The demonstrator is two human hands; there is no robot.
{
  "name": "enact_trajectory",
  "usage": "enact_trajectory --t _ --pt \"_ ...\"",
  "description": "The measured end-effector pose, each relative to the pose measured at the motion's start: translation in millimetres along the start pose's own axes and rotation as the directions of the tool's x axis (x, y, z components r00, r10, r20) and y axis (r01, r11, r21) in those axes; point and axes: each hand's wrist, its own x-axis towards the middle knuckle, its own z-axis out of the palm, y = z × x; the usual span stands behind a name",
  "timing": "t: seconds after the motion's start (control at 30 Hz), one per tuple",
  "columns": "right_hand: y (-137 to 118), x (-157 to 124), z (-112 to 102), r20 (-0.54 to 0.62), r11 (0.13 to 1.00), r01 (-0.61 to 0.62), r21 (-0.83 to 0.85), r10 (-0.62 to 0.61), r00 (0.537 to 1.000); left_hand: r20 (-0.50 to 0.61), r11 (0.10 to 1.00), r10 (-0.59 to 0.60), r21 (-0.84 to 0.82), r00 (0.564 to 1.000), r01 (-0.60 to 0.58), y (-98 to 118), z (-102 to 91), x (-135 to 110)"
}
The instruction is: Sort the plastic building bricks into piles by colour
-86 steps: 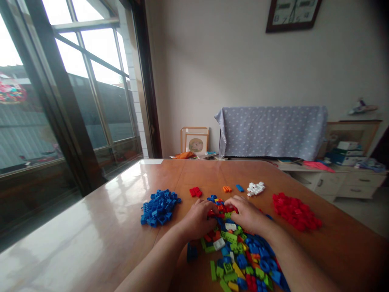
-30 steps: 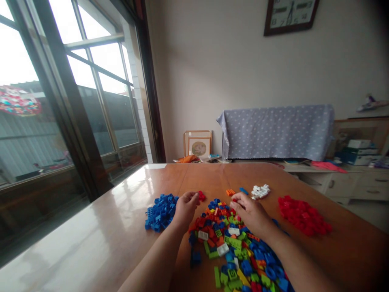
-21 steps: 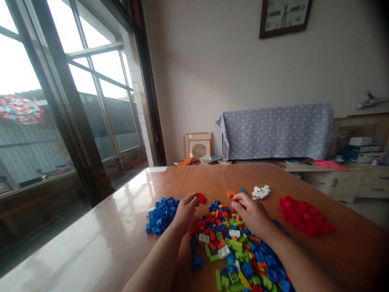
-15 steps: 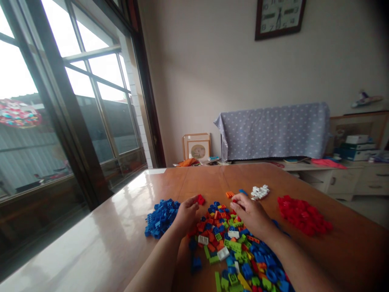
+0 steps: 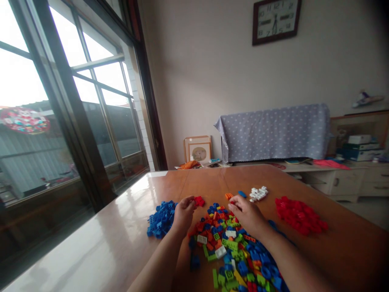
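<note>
My left hand [image 5: 184,215] is beside a small cluster of red bricks [image 5: 199,200], its thumb and fingers curled together. Whether anything sits between those fingertips cannot be made out. Over the far end of a mixed heap of toy bricks [image 5: 231,245], my right hand [image 5: 246,211] is pinched closed, with a trace of a small red brick [image 5: 230,202] at the fingertips. The heap holds green, orange, blue, white, yellow and red pieces. Past my right fingers lie orange bricks [image 5: 228,196] and a blue brick [image 5: 242,194].
A pile of blue bricks [image 5: 161,219] stands left of my left hand. White bricks [image 5: 259,193] lie beyond my right hand, and a red pile [image 5: 300,215] is farther right. All rest on a glossy wooden table [image 5: 121,239]. A cloth-covered object [image 5: 273,132] stands behind.
More of the red cluster shows beside my left fingertips, which have drawn slightly left. My right hand stays pinched in nearly the same place, with less red visible. The camera view has tilted slightly.
</note>
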Motion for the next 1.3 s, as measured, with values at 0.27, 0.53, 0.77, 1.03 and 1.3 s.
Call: enact_trajectory --t 0.27,0.53,0.77,1.03,1.3 --pt "2.5 -1.1 -2.8 -0.004 0.996 -0.013 0.087 0.013 1.0 -0.025 0.999 0.002 0.042 1.0 -0.001 21.3 -14.9 -2.0" --pt "1.0 -0.4 -4.0 -0.035 0.995 -0.001 0.097 0.005 0.999 -0.058 0.941 0.087 0.333 0.995 -0.062 16.6 -2.3 26.6" --pt "-0.3 1.4 -7.2 -0.039 0.995 -0.015 0.094 0.019 0.999 0.0 0.788 0.142 0.605 0.99 -0.113 -13.8 14.3 37.4" --pt "-3.1 -0.9 -8.5 -0.048 0.997 -0.019 0.07 0.022 0.999 0.043 0.678 0.141 0.724 0.989 -0.128 -27.2 12.8 41.0" --pt "3.6 0.5 -6.3 -0.042 0.999 -0.03 0.041 0.031 0.999 0.021 0.659 0.155 0.742 0.988 -0.119 -33.3 4.8 45.2"
